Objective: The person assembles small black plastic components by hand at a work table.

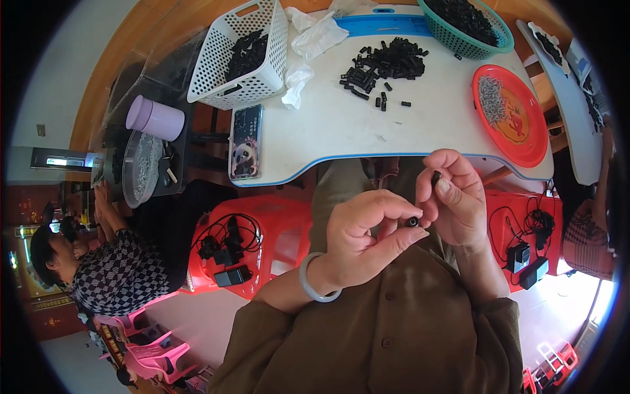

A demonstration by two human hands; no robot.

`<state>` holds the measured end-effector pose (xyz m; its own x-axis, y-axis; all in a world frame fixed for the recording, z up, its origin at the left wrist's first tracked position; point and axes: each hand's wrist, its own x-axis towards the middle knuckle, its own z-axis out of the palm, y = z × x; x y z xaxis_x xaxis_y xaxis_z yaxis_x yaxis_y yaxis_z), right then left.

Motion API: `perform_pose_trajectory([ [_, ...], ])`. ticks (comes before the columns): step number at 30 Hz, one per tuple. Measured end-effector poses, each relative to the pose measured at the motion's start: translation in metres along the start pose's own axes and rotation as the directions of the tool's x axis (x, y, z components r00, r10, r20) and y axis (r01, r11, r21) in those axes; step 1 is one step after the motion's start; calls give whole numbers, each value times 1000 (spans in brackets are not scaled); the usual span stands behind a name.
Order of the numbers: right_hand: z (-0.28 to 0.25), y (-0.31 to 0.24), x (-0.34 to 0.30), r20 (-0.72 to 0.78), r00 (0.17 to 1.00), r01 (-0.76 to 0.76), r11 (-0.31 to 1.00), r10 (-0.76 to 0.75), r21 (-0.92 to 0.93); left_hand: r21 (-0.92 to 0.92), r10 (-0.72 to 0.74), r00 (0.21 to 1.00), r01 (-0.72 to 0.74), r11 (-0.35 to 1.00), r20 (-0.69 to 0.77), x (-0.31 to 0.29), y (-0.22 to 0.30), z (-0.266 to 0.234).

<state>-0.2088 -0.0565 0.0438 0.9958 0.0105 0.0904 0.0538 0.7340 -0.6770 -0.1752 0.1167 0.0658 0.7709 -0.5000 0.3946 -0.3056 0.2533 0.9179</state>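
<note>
Between the thumb and forefinger of my left hand is a small black cylinder, its round end with a hole turned toward me. My right hand, close beside it, pinches another small dark piece between thumb and fingers. Both hands are raised over my lap, in front of the table's near edge. On the white table lies a heap of short black cylinders, with several loose ones at its near side. A red plate at the right holds many small silvery pieces.
A white perforated basket and a green basket hold black parts. A phone lies at the table's left edge near crumpled tissues. Red stools with cables and adapters flank me. Another person sits at the left.
</note>
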Motion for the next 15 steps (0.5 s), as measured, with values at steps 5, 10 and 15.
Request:
perform_pose_trajectory([
  [5, -2, -3, -3, 56, 998, -26, 1000, 25, 6, -15, -1, 1000, 1, 1000, -6, 1, -1, 3],
  [10, 1, -2, -1, 60, 997, 47, 999, -48, 27, -16, -17, 1000, 17, 1000, 9, 0, 1, 5],
  [15, -2, -6, -4, 93, 995, 12, 997, -19, 74, -17, -50, 998, 51, 999, 23, 0, 3, 7],
])
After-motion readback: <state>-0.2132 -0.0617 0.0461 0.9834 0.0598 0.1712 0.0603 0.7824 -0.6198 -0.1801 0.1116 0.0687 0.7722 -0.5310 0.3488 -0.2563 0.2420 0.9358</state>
